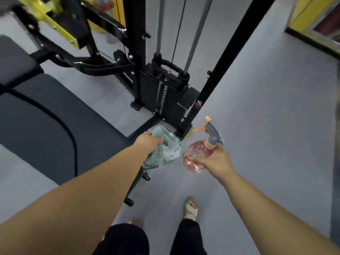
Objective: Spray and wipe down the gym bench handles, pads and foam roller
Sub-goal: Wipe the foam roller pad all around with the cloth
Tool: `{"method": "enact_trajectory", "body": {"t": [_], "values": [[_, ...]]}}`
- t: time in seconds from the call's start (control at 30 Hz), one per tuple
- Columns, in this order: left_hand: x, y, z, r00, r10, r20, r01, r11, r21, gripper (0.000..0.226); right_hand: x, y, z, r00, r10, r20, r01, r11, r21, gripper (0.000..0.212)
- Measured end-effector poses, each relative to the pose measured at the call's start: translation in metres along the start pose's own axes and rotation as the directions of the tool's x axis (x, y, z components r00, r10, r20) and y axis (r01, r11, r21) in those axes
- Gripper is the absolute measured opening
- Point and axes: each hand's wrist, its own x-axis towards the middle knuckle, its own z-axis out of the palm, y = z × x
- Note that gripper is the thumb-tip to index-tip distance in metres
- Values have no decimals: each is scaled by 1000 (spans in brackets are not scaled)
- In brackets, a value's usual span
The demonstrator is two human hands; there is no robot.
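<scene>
Near the middle of the frame, a little low, the left hand grips a crumpled cloth, green-blue with a white part, and its fingers are curled tight around it. Just to the right, the right hand holds a spray bottle by its round pink body, the fingers wrapped around it. The grey head of the bottle, with an orange nozzle, points up and to the left. Cloth and bottle are just beside each other; it is not clear if they touch. Both are in the air above the grey floor, in front of the base of the weight stack. At the left of the frame lies the bench pad, dark grey with a black curved seam; the left hand is near its right corner. From the stack rise 2 grey rods, with a black post beside them. At the upper left is a yellow and black frame, blurred. At the bottom 1 sandal stands on the floor.
</scene>
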Motion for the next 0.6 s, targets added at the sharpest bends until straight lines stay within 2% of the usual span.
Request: {"method": "enact_trajectory", "body": {"t": [0.17, 0.3, 0.47, 0.6], "values": [[8, -9, 26, 983, -108, -150, 66, 964, -257, 32, 69, 7, -10, 983, -92, 157, 108, 989, -99, 58], [11, -27, 51, 952, -226, -206, 121, 897, -425, 28, 106, 17, -7, 955, -107, 276, 159, 971, -176, 57], [25, -49, 64, 914, -323, -246, 174, 860, -480, 34, 131, 28, 7, 927, -89, 365, 163, 970, -178, 51], [45, -64, 77, 893, -373, -250, 189, 818, -544, 36, 164, 47, 25, 888, -76, 453, 208, 946, -249, 46]]}}
